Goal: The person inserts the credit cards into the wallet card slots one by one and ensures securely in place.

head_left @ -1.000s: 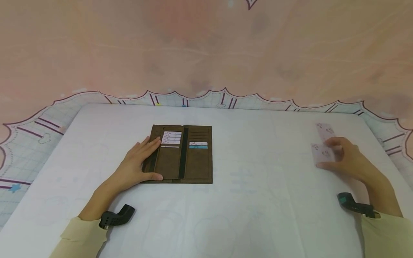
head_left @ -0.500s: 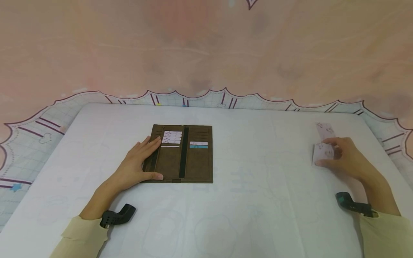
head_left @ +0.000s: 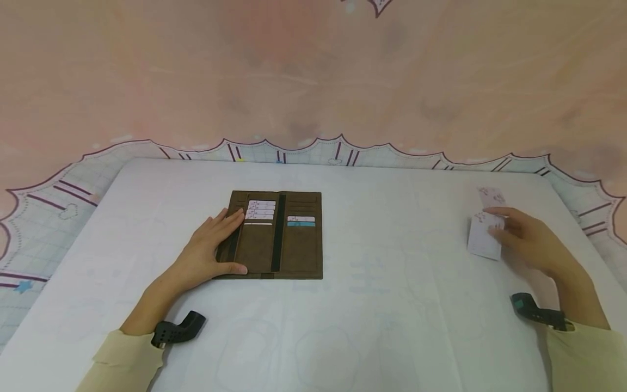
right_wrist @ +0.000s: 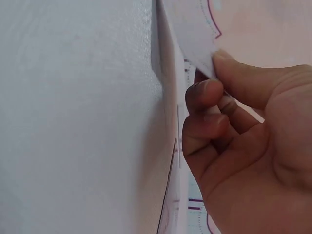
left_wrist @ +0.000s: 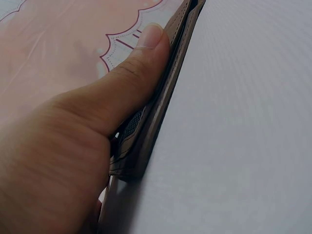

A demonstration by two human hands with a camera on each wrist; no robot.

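Note:
A brown wallet (head_left: 301,250) lies unfolded on the white table. Several white cards (head_left: 260,209) show in its left-hand slots; a white card and a blue card (head_left: 301,224) peek from the right-hand ones. My left hand (head_left: 208,250) rests on the wallet's left side with fingers extended, its thumb along the near edge. In the left wrist view that thumb lies straight over the wallet's stitched border (left_wrist: 158,114). Far to the right, my right hand (head_left: 534,239) pinches a white card (head_left: 480,242) with pink print, tilted up from the table. The right wrist view shows thumb and fingers gripping the card's edge (right_wrist: 187,29).
Another printed card (head_left: 491,196) lies flat just beyond the right hand, partly hidden. The white tabletop (head_left: 382,326) stretches between wallet and cards. A patterned cloth (head_left: 313,76) is behind the table's far edge. Each wrist carries a black camera (head_left: 178,328).
The pinched card has turned and tilted up, with its near edge swinging toward me. The right thumb has moved higher on it. My left hand and the wallet have stayed put.

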